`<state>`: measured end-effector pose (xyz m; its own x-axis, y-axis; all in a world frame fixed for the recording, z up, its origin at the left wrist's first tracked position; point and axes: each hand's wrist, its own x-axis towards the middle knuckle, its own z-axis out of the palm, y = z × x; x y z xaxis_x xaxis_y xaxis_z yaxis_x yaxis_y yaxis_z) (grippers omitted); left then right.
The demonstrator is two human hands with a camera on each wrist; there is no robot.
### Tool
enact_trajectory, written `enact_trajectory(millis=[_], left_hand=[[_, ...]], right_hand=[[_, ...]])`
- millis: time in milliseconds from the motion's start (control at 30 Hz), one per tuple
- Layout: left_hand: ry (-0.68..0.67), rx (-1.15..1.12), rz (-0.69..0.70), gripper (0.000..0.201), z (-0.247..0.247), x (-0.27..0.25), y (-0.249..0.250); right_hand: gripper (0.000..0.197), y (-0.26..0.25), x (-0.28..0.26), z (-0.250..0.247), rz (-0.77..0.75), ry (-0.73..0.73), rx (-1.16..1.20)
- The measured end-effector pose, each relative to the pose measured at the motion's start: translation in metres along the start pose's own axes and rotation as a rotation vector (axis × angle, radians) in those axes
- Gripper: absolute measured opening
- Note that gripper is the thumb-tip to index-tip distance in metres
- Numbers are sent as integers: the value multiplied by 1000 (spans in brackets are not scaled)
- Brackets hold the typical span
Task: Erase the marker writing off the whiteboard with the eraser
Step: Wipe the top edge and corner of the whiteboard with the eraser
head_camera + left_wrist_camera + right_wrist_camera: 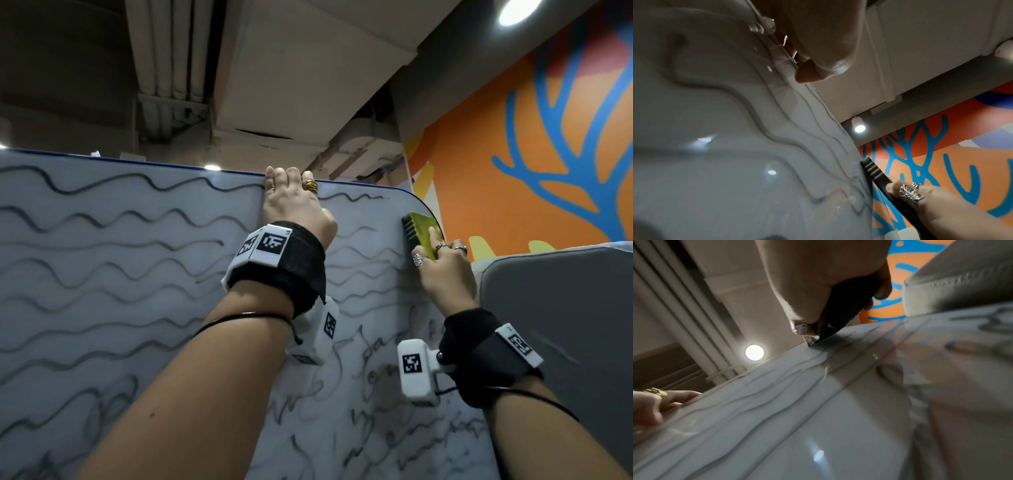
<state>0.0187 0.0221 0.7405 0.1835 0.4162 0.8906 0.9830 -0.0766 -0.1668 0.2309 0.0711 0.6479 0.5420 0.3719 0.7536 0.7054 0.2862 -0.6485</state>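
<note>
Right hand [445,270] presses eraser [420,233] near whiteboard [120,274] edge (top-right corner).

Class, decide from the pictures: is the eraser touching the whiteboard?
Touching. The right wrist view shows the eraser, gripped by the right hand, with its lower edge pressed onto the whiteboard, no gap between them.

Black wrist straps [287,263] carry white tagged camera blocks [416,371]; ringed fingers [310,185].

whiteboard [137,274] scrawl illegible, no readable text
</note>
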Motion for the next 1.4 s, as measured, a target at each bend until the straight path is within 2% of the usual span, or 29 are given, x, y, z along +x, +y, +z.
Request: enact_trajectory(millis=[167, 367, 500, 567, 667, 733, 833, 933, 1100, 1200, 1267, 1400], left_hand=[[-6, 38, 25, 62, 0, 0, -4], [-18, 49, 31, 65, 0, -1, -3], [-14, 29, 53, 65, 0, 0, -10], [-22, 16, 60, 66, -1, 0, -11], [-19, -22, 66, 64, -3, 1, -11], [-26, -36, 70, 62, -6, 1, -13], [-45, -43, 89, 61, -8, 2, -17], [-54, -75, 117, 64, -9, 2, -21], [-92, -115, 130, 64, -17, -3, -37], [-98, -68, 89, 64, -26, -9, -55], [-113, -19, 55, 62, -31, -10, -69], [-131, 15, 20, 49, -43, -13, -94]], right_hand=[[56, -2, 8, -7, 115, 5, 6], [55, -2, -1, -1, -42, 15, 5], [55, -7, 11, -13, 81, -15, -35], [55, -25, 8, -11, -19, -32, -56], [55, -51, -6, -1, -260, -43, -66], [55, -54, -6, -3, -296, -47, -94], [53, -41, 7, -19, -180, -64, -160], [54, -38, 11, -25, -65, -67, -127], [55, -82, -19, -2, -257, -77, -96], [55, -92, -32, 6, -297, -80, -137], [55, -86, -31, 5, -283, -77, -154], [56, -68, -18, 0, -133, -53, -75]])
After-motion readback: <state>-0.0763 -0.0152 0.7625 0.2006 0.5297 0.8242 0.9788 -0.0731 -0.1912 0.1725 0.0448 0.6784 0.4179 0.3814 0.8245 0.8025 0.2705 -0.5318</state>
